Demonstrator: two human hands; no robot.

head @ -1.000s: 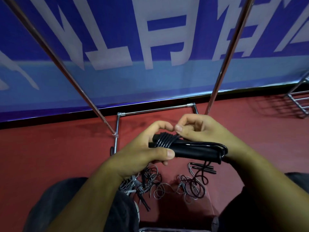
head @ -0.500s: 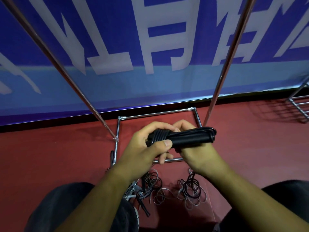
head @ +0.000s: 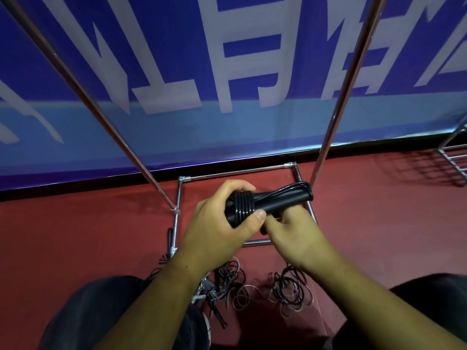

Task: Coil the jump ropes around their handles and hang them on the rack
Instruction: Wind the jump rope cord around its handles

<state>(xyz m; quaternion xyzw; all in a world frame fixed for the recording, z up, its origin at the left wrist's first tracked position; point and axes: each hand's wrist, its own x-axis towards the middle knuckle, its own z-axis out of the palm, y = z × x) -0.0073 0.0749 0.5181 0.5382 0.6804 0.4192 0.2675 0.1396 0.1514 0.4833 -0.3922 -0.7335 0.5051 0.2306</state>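
The left hand squeezes the wound jump rope so its loops cannot slip; the right hand holds it from below.

Mid-frame, the left hand and right hand hold the coiled jump rope before the rack base; loose ropes lie below on the floor.

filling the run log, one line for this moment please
left hand grips coils | right hand under handles | loose ropes on floor
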